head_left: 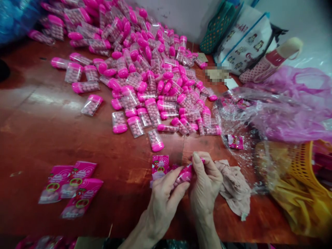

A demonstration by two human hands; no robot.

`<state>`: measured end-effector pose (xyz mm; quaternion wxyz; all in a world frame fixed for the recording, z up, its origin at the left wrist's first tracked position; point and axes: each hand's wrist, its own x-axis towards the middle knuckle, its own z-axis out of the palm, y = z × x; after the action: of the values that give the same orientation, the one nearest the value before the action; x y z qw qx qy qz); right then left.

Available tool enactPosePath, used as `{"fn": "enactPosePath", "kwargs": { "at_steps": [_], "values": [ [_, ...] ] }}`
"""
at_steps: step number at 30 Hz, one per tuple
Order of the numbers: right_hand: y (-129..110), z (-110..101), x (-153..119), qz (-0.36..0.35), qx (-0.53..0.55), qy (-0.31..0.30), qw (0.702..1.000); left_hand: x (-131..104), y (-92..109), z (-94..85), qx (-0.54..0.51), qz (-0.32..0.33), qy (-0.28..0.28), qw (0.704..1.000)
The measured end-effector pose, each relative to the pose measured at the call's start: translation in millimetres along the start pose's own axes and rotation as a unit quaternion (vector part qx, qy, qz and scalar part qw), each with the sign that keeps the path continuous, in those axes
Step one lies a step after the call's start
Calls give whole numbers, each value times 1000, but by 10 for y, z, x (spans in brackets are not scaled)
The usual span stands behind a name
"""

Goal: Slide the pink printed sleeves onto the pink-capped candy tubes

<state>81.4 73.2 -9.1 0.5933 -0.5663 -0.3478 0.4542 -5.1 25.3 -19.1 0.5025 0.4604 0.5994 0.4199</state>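
Note:
My left hand (pixel 164 200) grips the lower end of a small candy box (pixel 183 175) with a pink printed sleeve around it. At its upper right end, my right hand (pixel 204 180) pinches with thumb and fingers, which hide that end. Just beyond my left fingers lies a flat pink printed sleeve (pixel 160 164), with more pink printed pieces partly covered by my hand. To the left, three sleeved candy boxes (pixel 81 199) lie in an overlapping group. Ahead is a big heap of clear boxes (pixel 153 110) with pink caps and pale pink balls inside.
A crumpled beige cloth (pixel 234 186) lies right of my hands. Clear plastic bags (pixel 241 114), a yellow basket (pixel 302 166) and pink plastic (pixel 293 100) crowd the right side. Printed bags (pixel 243 41) and a dotted umbrella (pixel 272 62) stand behind. Blue plastic (pixel 18 20) is far left.

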Motion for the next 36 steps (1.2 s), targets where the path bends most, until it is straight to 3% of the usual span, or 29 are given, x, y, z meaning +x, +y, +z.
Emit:
{"fn": "enactPosePath", "kwargs": {
  "at_steps": [4,8,10,16,20,25,28,36],
  "values": [
    [28,-105,96,43,40,-15,998,33,-6,18,-85,-50,31,995],
    [-6,-190,67,212,80,-167,960,58,22,-26,-151,-30,43,987],
    [-28,-190,28,257,101,-186,943,70,33,-68,-134,-9,37,990],
    [-46,-124,-6,213,116,-124,962,74,27,-143,-47,4,15,999],
    [-35,-70,-53,173,132,-37,975,43,42,-110,-12,57,17,998],
    [-10,-39,-110,112,119,37,986,8,47,-41,-18,68,24,997],
    [8,-42,-113,94,84,69,990,5,35,-16,-17,60,26,998],
    [-41,-13,-68,98,53,72,991,7,37,26,-129,-37,-15,991]
  ]
}}
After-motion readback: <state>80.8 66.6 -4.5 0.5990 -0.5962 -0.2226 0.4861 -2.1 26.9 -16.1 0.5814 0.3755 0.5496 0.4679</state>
